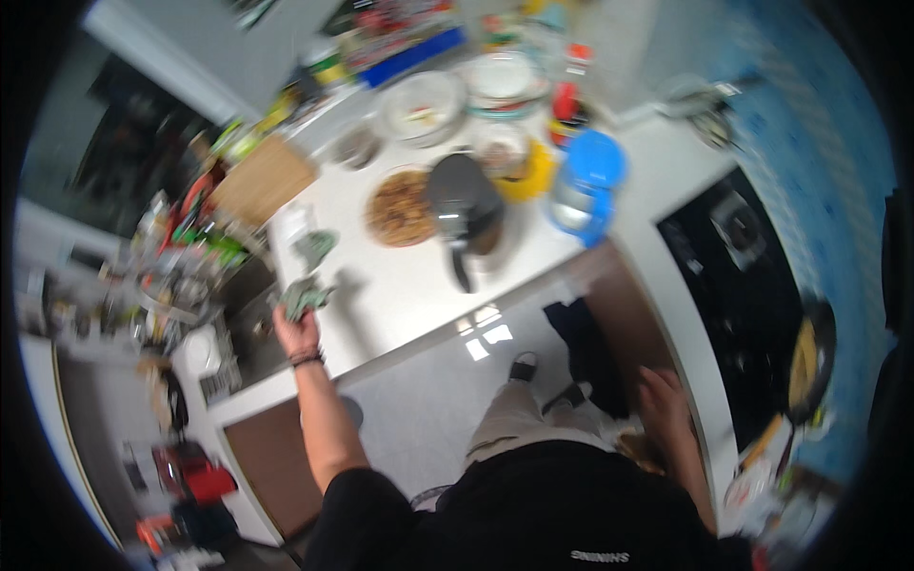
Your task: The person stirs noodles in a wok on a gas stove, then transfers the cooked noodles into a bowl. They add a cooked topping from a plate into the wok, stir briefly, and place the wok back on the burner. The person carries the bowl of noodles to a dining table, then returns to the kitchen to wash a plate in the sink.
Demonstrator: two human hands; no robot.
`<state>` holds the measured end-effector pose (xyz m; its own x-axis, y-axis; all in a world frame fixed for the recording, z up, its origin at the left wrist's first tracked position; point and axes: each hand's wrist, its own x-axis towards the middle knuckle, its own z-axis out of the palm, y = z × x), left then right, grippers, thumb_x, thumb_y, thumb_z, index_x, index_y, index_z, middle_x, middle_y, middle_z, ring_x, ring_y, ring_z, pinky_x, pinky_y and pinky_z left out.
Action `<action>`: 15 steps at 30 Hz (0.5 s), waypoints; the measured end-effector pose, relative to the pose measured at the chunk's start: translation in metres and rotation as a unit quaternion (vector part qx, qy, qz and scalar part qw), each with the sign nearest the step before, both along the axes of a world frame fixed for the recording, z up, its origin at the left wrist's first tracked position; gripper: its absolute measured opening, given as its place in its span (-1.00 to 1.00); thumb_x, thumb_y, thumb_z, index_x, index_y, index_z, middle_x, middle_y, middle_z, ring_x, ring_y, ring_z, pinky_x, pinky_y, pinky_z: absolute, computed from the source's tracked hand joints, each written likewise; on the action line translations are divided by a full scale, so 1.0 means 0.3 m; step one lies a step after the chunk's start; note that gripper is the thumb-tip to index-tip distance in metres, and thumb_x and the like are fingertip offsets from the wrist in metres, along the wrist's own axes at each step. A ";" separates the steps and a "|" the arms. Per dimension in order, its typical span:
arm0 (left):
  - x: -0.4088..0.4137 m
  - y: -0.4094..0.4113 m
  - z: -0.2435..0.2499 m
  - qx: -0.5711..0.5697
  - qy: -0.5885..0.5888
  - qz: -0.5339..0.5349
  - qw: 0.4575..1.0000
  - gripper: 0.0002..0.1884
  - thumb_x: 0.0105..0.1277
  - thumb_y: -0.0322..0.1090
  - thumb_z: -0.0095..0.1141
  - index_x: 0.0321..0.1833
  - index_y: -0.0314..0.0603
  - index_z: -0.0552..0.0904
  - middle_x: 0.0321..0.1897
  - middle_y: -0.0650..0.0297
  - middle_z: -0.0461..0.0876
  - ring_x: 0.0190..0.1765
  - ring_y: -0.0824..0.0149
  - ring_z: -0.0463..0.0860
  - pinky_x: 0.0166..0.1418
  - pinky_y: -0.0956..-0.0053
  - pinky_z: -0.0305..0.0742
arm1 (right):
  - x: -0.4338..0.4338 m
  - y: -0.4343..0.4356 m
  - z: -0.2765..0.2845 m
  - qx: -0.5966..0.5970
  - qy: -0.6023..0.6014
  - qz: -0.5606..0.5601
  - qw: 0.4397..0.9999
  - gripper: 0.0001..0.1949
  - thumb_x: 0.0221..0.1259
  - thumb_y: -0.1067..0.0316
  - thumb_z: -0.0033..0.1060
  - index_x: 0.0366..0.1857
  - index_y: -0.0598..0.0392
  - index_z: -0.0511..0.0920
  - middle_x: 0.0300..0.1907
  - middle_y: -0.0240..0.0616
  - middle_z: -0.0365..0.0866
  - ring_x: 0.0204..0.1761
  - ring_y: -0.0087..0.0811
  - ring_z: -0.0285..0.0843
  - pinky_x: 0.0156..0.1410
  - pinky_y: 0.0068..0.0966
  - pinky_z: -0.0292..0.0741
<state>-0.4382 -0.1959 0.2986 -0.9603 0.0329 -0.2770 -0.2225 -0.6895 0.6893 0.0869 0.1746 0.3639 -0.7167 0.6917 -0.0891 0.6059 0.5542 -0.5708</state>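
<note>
My left hand (295, 334) is shut on a crumpled green cloth (305, 295) at the left end of the white countertop (400, 300), beside the sink (253, 314). A second green cloth (315, 247) lies just beyond it on the counter. My right hand (665, 403) hangs low by the right counter's edge, blurred, its fingers apart and nothing seen in them. Farther along the counter, a dark container with a handle (464, 196) partly covers a plate of brown food (400, 207).
A blue-lidded clear pitcher (591, 168) stands near the counter's corner. White plates (421, 103) and a yellow item (532, 171) sit behind. At left are a wooden cutting board (264, 178) and cluttered dishes. The black cooktop (728, 285) and a frying pan (812, 360) lie right.
</note>
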 end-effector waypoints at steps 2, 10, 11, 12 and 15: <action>0.164 0.084 -0.005 0.024 -0.031 -0.087 0.995 -0.76 0.33 -0.34 0.00 -0.06 -0.36 0.56 -0.09 0.07 0.66 -0.05 0.22 0.63 0.02 0.34 0.56 | -0.024 0.030 -0.058 -0.078 0.041 0.044 0.995 -0.70 0.25 0.33 0.14 0.07 0.02 0.55 -0.24 -0.15 0.54 -0.26 -0.27 0.56 -0.24 -0.37 0.51; 1.206 0.798 0.002 -0.053 -0.171 -0.539 0.823 -0.68 0.24 -0.29 0.07 0.03 -0.19 0.50 -0.05 0.18 0.60 -0.06 0.21 0.62 0.00 0.26 0.59 | -0.019 -0.098 -0.254 -0.518 0.299 -0.045 0.800 -0.41 0.30 0.37 0.17 0.39 0.08 0.19 0.18 -0.19 0.42 0.12 -0.44 0.47 0.17 -0.50 0.44; 1.259 0.896 0.014 -0.049 -0.146 -0.647 0.747 -0.66 0.25 -0.31 0.09 0.08 -0.18 0.48 -0.03 0.20 0.58 -0.03 0.25 0.60 0.03 0.31 0.58 | 0.002 -0.086 -0.316 -0.476 0.358 -0.029 0.803 -0.48 0.29 0.41 0.16 0.34 0.08 0.30 0.10 -0.21 0.50 0.07 -0.46 0.50 0.13 -0.50 0.47; 1.331 0.981 0.069 -0.094 -0.098 -0.685 0.716 -0.67 0.28 -0.35 0.08 0.11 -0.16 0.47 -0.03 0.22 0.57 -0.02 0.29 0.60 0.06 0.35 0.56 | 0.067 -0.065 -0.336 -0.470 0.377 -0.097 0.793 -0.59 0.29 0.45 0.11 0.23 0.13 0.40 0.03 -0.22 0.54 0.04 -0.50 0.51 0.09 -0.54 0.48; 1.462 1.064 0.053 -0.190 0.100 -0.723 0.656 -0.72 0.35 -0.46 -0.03 0.11 -0.22 0.49 0.02 0.22 0.57 0.00 0.34 0.61 0.05 0.44 0.51 | 0.324 0.021 -0.379 -0.277 0.395 -0.332 0.810 -0.70 0.22 0.58 -0.02 0.03 0.20 0.54 -0.06 -0.22 0.59 -0.01 -0.51 0.54 0.02 -0.57 0.51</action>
<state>0.0003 0.1232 0.3145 -0.0183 0.9156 -0.4016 -0.3341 0.3730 0.8656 0.1842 0.1808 0.2502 -0.1869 0.9589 -0.2133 -0.0108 -0.2191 -0.9756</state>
